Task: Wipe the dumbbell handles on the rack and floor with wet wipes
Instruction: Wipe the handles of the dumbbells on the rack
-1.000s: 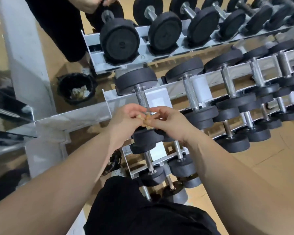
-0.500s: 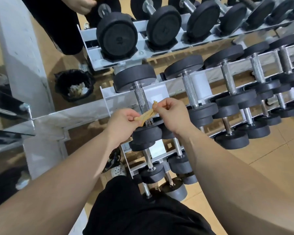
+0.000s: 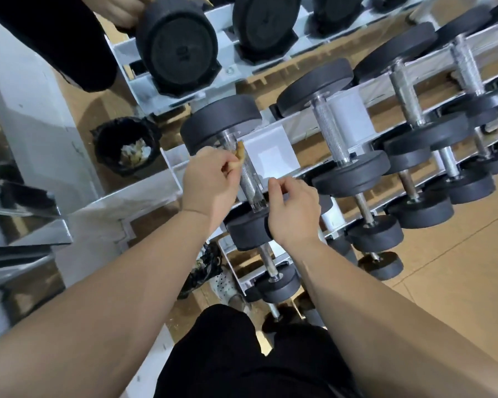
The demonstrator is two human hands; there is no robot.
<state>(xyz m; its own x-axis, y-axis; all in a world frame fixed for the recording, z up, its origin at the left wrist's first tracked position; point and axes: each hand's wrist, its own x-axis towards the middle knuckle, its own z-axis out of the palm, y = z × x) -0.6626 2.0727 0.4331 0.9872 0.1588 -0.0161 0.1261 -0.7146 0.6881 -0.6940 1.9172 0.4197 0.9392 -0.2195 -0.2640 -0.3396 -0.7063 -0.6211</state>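
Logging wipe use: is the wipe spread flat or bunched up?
Bunched: the left hand pinches the wipe as a small crumpled wad by the dumbbell handle.

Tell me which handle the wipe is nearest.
The leftmost handle on the middle tier: the left hand pinches the wipe at its upper end; the others are bare.

wipe (image 3: 240, 153) mostly hidden inside left grip (image 3: 210, 183), second person (image 3: 69, 38) cut by top edge

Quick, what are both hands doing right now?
Left hand: pinching a crumpled tan wet wipe at the knurled steel dumbbell handle.
Right hand: fingers curled, holding nothing.
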